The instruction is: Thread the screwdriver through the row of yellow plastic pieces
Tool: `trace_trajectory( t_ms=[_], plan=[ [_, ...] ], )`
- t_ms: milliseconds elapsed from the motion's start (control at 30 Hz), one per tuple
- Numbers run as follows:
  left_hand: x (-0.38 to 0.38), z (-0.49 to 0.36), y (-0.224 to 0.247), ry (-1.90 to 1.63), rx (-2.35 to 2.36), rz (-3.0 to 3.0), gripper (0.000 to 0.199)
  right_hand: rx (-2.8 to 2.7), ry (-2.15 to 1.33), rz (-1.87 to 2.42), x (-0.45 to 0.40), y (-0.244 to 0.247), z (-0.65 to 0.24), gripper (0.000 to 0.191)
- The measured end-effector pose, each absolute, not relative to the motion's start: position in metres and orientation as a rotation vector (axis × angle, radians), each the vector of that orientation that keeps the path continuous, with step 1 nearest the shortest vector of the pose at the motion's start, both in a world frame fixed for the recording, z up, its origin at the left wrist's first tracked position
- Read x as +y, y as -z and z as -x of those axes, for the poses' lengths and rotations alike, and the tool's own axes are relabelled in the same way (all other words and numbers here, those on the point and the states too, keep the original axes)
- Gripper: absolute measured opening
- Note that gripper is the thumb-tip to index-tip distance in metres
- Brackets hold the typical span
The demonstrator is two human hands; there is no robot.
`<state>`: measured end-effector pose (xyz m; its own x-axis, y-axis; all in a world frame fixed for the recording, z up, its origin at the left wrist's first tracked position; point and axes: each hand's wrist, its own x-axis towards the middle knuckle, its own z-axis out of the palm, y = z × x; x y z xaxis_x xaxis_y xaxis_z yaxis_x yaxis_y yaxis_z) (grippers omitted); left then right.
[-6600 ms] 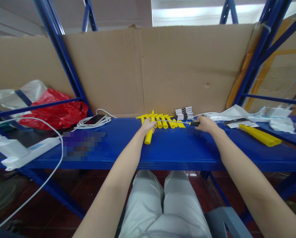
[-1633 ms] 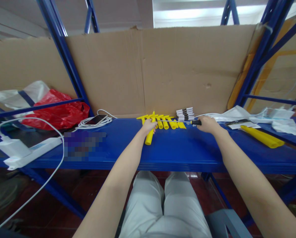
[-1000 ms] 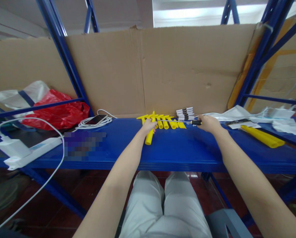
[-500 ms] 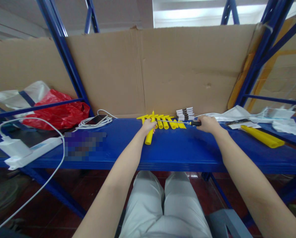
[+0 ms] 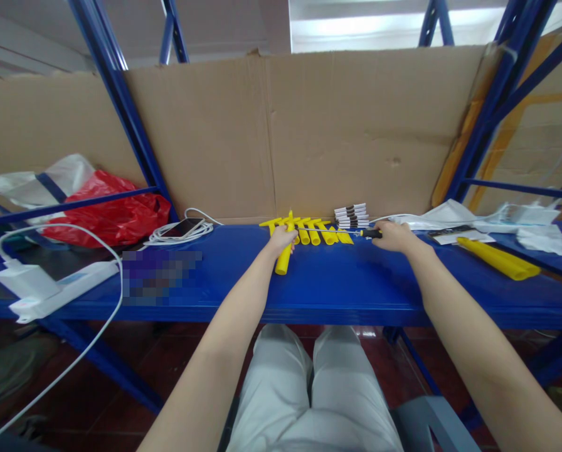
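My left hand (image 5: 282, 238) is closed around a yellow tube-shaped piece (image 5: 283, 262) with a crosspiece at its far end. In my right hand (image 5: 390, 236) is a screwdriver (image 5: 371, 233), gripped by its black and yellow handle. Its long thin shaft points left, and the tip reaches the yellow piece at my left hand. Whether the tip is inside the piece, I cannot tell. Several similar yellow pieces (image 5: 314, 237) lie in a row behind the shaft. A stack of white parts with dark bands (image 5: 352, 216) sits just beyond them.
On the blue shelf (image 5: 337, 282), a larger yellow tube (image 5: 500, 258) lies at the right near a plastic bag (image 5: 455, 216). At the left are a white power strip (image 5: 74, 290), a phone (image 5: 185, 226) with a coiled cable and a red bag (image 5: 109, 207). Cardboard (image 5: 347, 138) walls the back.
Both hands stay in nearly the same place, holding the same things. The yellow pieces have not visibly moved.
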<state>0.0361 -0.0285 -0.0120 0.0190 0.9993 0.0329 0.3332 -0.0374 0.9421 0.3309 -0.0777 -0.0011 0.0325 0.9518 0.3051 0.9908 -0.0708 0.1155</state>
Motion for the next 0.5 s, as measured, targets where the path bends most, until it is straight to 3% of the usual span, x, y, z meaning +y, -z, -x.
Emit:
trace_trajectory(
  t_ms=[500],
  plan=[
    [-0.0296, -0.0366, 0.0117, -1.041, 1.430, -1.521, 0.014, -2.075, 0.386, 2.182, -0.0817, -0.0010, -0.3287, 0.035]
  ],
)
